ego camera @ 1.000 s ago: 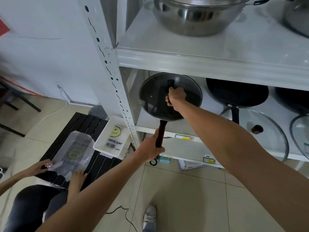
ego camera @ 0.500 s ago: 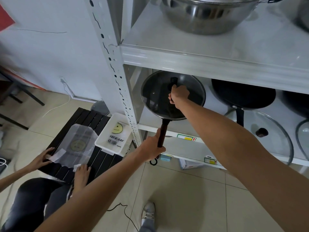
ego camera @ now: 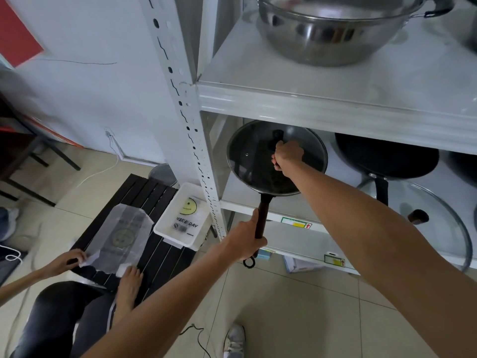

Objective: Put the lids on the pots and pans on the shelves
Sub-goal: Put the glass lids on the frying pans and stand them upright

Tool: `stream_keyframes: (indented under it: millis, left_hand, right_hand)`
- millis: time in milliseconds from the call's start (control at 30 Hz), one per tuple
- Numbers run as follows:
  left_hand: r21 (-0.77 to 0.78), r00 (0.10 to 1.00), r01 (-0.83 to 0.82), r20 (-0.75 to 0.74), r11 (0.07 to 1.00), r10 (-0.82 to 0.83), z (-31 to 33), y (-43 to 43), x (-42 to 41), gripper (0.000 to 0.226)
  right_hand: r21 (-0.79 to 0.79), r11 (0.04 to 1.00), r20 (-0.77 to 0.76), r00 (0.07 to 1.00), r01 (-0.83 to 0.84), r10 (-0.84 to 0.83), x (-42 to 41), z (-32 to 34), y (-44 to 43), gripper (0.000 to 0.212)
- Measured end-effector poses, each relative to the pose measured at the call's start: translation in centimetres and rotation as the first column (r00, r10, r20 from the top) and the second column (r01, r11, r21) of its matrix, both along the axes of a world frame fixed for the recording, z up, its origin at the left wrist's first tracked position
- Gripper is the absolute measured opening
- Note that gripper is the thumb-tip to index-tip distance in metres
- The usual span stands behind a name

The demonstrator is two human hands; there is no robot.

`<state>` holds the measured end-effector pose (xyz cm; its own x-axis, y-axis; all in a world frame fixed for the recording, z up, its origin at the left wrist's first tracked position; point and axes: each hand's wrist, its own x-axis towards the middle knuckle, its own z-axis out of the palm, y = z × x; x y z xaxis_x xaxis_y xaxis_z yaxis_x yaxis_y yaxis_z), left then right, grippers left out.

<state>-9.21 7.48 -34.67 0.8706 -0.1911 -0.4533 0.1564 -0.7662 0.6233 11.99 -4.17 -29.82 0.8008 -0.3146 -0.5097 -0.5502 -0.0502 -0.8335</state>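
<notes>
hands (ego camera: 287, 155) on lidded frying pan (ego camera: 258, 161)

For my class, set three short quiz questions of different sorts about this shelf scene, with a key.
1. True or false: the left hand holds the handle of the frying pan on the middle shelf.
2. Multiple choice: the right hand is on A) the steel pot on the upper shelf, B) the knob of the glass lid over the frying pan, C) the white tray.
3. Fill in: the loose glass lid lies in front of the second ____ pan.

Key: 1 true; 2 B; 3 black.
</notes>
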Motion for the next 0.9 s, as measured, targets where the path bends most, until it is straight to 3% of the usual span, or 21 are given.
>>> stream_keyframes:
  millis: [367,900]
  left_hand:
    - [0.005,1.0,-0.012,0.024,1.0,0.012,-0.3,-0.2,-0.2,0.087]
    - [-0.031,1.0,0.006,0.021,1.0,-0.006,0.4,-1.0,-0.2,0.083]
  right_hand:
    - [-0.124,0.987,0.046,0.993,-0.105,0.111,-0.8,0.6,-0.4,0.04]
    - [-0.082,0.981,0.031,0.984,-0.173,0.176,-1.6,1.4,-1.0,0.03]
